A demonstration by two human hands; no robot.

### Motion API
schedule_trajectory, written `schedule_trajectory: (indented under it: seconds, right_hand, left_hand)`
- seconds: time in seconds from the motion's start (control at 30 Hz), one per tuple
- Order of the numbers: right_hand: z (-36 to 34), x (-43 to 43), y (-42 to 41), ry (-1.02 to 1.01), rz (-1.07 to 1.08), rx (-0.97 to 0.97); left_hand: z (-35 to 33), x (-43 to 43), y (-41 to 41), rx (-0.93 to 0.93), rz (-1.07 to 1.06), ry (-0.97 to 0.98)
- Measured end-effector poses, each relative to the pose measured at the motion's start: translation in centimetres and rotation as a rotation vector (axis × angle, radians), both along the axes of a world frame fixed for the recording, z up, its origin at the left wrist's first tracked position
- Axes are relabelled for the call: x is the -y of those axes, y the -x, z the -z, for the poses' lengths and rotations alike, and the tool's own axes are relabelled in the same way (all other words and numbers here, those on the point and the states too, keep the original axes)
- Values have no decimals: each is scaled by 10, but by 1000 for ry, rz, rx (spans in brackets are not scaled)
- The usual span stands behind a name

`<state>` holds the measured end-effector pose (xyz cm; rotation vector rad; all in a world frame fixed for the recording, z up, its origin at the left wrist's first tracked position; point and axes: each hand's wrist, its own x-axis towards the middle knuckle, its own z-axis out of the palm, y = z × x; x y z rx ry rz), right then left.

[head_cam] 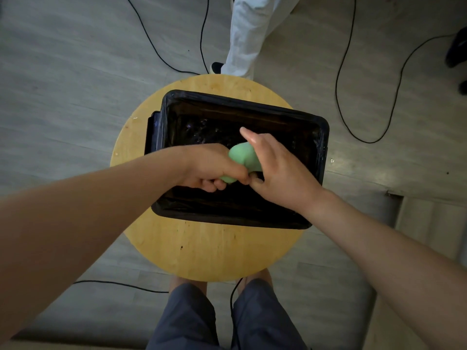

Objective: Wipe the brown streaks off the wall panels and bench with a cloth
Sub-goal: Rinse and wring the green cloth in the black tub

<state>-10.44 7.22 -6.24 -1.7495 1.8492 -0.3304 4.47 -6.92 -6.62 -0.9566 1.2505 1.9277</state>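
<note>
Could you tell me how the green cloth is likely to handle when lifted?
Probably floppy: the green cloth bunches into a tight roll between the left hand and right hand. Possibly damp and drippy, since it's held over the black tub.

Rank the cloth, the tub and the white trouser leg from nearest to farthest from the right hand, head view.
1. Cloth: gripped in the right hand, its other end in the left hand.
2. Tub: directly below the hand, on the stool.
3. White trouser leg: on the floor beyond the stool's far edge.
</note>
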Motion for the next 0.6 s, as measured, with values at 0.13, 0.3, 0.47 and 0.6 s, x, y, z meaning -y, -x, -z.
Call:
schedule_trajectory:
  seconds: [0.13, 0.3, 0.47, 0.6]
  right_hand:
    - [4, -1, -4, 79, -67, -15]
    - [-5, 7, -9, 206, 33, -226]
    - [-4, 5, -15, 80, -94, -367]
    - [-5, 7, -27, -110, -82, -426]
  left_hand:
    - [-10, 8, -3, 11, -11, -376]
    - [-28, 9, 0, -78, 124, -387]
    - [-29, -2, 3, 35, 503, 71]
    - [-22, -11, 12, 15, 789, 553]
